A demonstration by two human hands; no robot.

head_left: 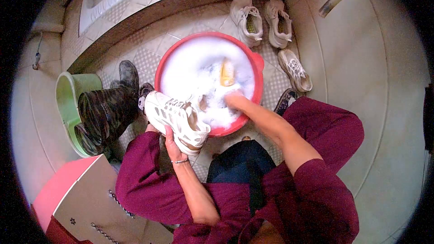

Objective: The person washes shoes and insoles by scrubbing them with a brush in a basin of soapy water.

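A white shoe (174, 117) is hanging over the near left edge of a big red tub (158, 72). Its toe is pointing away to the left, and its heel is pointing back toward the person. I can't tell if it is touching the edge. White foam (183, 70) is filling the tub. The step in hand looks like washing: one hand is holding the shoe while the other is dipping into the foam. The next move seems to be calling for a tight hold, since wet shoes can be slippery, and for the dipping hand to be coming up to the shoe.

The left hand (172, 145) is gripping the shoe from below, with its thumb pressing on the near side. The left arm is reaching forward from the lap, and a bracelet (180, 161) is circling the wrist. The right hand (233, 100) is sinking into the foam. Its fingers are hiding there, so I can't tell if it is open or closed. The right arm is slanting down over the near right edge.

Just past the right hand, a yellow thing (227, 74) is poking out. Farther right, a smaller shoe (295, 70) is resting by the wall (348, 68).
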